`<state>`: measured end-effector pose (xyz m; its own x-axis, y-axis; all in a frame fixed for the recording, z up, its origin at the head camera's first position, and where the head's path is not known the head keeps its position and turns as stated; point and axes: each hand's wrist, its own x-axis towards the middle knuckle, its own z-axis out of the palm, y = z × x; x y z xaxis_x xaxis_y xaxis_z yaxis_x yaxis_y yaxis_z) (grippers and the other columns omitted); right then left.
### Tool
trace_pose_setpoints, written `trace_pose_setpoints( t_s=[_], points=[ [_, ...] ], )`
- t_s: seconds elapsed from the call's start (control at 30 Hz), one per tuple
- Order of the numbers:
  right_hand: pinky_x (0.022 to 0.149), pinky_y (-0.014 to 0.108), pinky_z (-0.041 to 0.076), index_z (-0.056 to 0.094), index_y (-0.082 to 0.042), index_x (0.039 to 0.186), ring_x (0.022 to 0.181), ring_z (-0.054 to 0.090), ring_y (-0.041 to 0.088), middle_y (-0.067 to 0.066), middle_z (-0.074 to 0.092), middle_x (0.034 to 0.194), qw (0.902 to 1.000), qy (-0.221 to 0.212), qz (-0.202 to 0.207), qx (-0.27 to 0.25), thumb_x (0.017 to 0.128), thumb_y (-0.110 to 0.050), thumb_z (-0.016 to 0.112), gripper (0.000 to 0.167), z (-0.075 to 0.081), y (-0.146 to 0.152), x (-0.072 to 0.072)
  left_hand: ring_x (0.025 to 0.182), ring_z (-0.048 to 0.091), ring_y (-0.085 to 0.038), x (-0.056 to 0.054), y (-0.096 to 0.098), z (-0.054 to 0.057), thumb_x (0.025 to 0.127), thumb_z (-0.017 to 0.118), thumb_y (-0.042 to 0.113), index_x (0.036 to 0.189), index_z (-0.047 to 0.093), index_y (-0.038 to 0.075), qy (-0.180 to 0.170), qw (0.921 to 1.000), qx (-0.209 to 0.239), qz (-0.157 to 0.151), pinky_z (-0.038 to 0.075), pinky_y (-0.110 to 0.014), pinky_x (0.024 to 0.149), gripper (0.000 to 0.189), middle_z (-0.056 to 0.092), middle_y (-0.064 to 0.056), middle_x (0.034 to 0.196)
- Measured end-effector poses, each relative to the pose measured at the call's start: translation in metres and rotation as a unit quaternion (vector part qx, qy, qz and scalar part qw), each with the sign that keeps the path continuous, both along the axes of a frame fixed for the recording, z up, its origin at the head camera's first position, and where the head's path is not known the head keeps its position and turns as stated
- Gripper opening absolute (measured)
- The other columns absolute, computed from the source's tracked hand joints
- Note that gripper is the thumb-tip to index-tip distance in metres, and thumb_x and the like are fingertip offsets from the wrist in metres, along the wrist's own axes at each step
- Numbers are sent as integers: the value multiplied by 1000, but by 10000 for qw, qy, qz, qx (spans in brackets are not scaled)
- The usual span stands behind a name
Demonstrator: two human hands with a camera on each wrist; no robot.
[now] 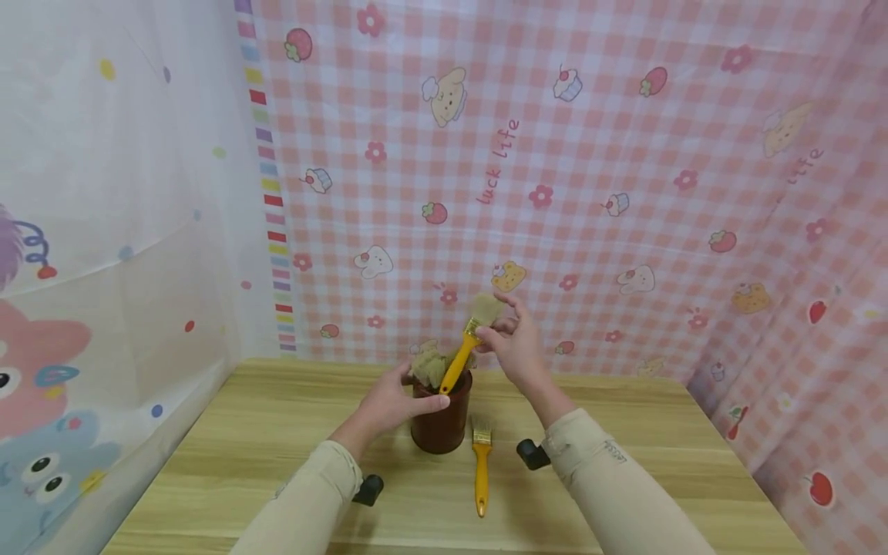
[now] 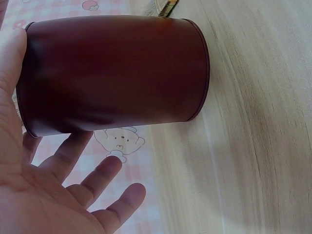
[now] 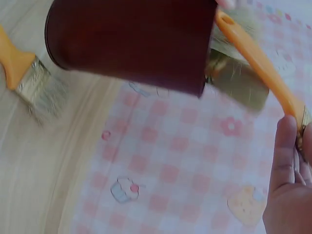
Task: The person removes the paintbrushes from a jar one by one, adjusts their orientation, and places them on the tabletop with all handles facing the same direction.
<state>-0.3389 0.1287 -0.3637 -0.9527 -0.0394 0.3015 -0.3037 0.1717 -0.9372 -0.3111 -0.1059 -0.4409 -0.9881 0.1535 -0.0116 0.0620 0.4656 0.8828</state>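
Note:
A dark red-brown cylindrical cup [image 1: 439, 425] stands upright on the table, with paintbrush bristles [image 1: 429, 369] showing above its rim. My left hand [image 1: 390, 399] holds the cup near the top; the thumb lies along the rim and other fingers reach behind, some spread away from the wall [image 2: 117, 73]. My right hand [image 1: 519, 343] pinches a yellow-handled paintbrush [image 1: 455, 368] by its metal ferrule. That brush slants with its pale bristles up, and its handle end [image 3: 225, 20] is at the cup's mouth, close to the left thumb.
Another yellow-handled paintbrush [image 1: 482, 472] lies on the wooden table [image 1: 277, 432] just right of the cup, bristles pointing away. Behind the table hangs a pink checked cloth [image 1: 610, 247]; a white patterned cloth [image 1: 166, 254] hangs at the left. Black pieces [image 1: 533, 455] sit beside both wrists.

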Motion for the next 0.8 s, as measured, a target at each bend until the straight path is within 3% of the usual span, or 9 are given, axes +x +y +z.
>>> trace_pose_setpoints(
  t_s=[0.13,0.37,0.53,0.8],
  points=[
    [78,37,68,44,-23,161,80,78,27,4,71,90,9991,-302,47,-278,102,-8,74,69,9,21,-1,149,51,-41,0,0,-1,81,90,61,170,32,17,26,10000,-64,21,44,-62,120,115,55,-19,159],
    [81,33,67,40,-19,166,79,78,13,-5,78,96,9978,-649,-96,-103,102,-12,74,73,11,73,-2,151,49,-42,1,0,-1,82,89,60,171,30,15,14,10000,-85,26,43,-63,120,116,51,-20,162],
    [80,29,66,37,-16,168,81,75,10,3,76,104,9934,-1075,-202,336,101,-11,75,77,-3,109,3,151,49,-42,2,0,-1,82,88,61,171,30,18,16,10000,-50,-13,44,-63,120,115,52,-18,162],
    [79,31,66,33,-10,169,87,76,14,20,76,118,9816,-1628,-102,996,102,-11,74,78,-40,141,7,151,48,-43,4,1,1,83,88,59,171,30,17,-22,9999,-99,30,42,-63,121,113,52,-20,162]
  ],
)
